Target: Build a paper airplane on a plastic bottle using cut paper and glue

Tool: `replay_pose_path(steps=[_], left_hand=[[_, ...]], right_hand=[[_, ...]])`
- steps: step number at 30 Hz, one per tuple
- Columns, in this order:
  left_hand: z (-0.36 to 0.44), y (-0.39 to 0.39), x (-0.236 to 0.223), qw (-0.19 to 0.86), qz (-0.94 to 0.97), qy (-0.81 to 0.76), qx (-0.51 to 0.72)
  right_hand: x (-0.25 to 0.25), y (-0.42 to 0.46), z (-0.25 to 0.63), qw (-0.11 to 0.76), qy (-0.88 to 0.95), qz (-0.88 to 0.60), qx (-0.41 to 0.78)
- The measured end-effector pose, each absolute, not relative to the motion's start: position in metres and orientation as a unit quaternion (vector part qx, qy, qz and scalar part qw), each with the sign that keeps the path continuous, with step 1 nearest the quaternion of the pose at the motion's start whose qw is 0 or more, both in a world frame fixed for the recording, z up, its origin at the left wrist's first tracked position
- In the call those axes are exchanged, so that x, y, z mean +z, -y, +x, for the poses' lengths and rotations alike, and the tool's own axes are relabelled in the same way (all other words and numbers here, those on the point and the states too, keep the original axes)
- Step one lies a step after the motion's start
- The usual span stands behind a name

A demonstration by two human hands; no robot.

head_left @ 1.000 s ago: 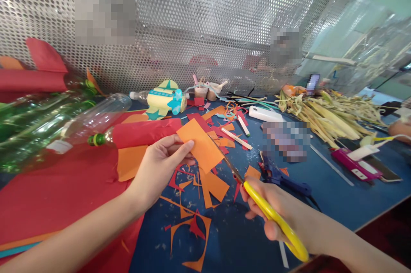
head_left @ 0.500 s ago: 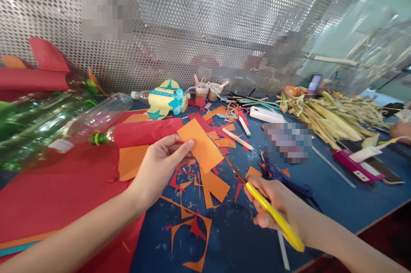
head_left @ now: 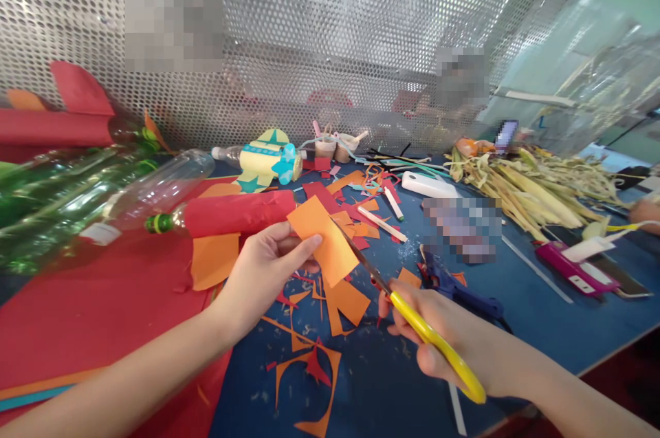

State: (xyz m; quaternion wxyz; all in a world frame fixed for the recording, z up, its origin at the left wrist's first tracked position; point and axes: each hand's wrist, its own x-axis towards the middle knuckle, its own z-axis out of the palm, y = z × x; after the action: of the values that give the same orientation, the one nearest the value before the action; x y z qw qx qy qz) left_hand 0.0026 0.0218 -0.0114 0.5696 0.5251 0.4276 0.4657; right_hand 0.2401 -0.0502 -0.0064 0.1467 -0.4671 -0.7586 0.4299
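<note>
From my remote seat, I see green bottles (head_left: 67, 201) lying at the far left, with a red sheet (head_left: 103, 321) spread in front of them. Next comes a red-wrapped bottle (head_left: 240, 213), green cap pointing left. Just right of that, my left hand (head_left: 265, 269) pinches an orange paper piece (head_left: 327, 249), thumb on top, held above the scraps (head_left: 351, 302) littering the blue bench (head_left: 392, 383). The yellow-handled scissors (head_left: 437, 345) slant up to the paper's right edge; I can't tell how far their blades are parted. My right hand (head_left: 458, 326) grips their handles. Beyond it lies a blue glue gun (head_left: 458, 292), then dry husks (head_left: 526, 183) towards the back and a magenta power strip (head_left: 577, 271).
</note>
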Motion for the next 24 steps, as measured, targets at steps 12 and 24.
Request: replay_pose_path(steps=[12,24], left_hand=[[0.0056,-0.0153,-0.0042,0.582,0.524,-0.420,0.459],[0.0039,-0.0154,-0.0014,0.593,0.522,-0.423,0.444]], right_hand=[[-0.0052,0.0525,0.2378,0.144,0.774,-0.467,0.401],[-0.0053,0.0495,0.2338,0.163,0.776,-0.456,0.404]])
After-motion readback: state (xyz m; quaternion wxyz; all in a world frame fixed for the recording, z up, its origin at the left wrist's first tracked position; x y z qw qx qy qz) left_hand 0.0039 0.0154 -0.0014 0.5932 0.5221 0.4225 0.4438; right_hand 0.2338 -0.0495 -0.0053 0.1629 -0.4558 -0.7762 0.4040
